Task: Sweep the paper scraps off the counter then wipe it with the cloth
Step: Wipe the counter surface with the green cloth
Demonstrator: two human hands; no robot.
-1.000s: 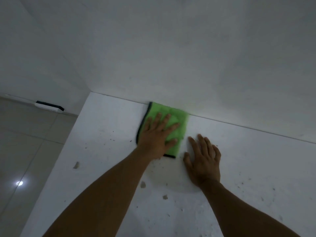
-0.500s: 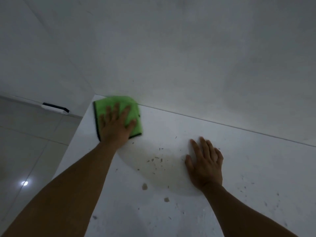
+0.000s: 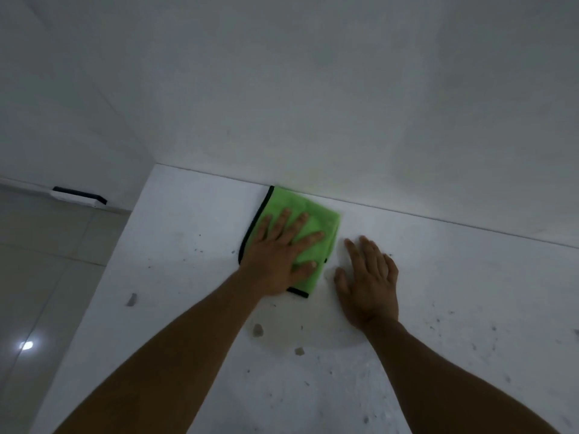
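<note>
A folded green cloth (image 3: 316,214) with a black hem lies on the white counter (image 3: 188,239), its far edge against the back wall. My left hand (image 3: 279,255) presses flat on the cloth with fingers spread. My right hand (image 3: 369,283) rests flat on the bare counter just right of the cloth, holding nothing. Small grey paper scraps lie on the counter: one (image 3: 131,299) near the left edge, one (image 3: 258,330) and another (image 3: 299,351) in front of my hands. A faint damp patch (image 3: 326,336) shows around them.
Dark specks dot the counter, thickest at the right (image 3: 470,336). The counter's left edge drops to a tiled floor (image 3: 40,277). A white and black strip (image 3: 78,195) sits at the foot of the left wall. The back wall (image 3: 344,104) rises directly behind the cloth.
My left hand has slid the cloth from the counter's far left corner back to the right, close to my right hand. My right hand has stayed flat in place.
</note>
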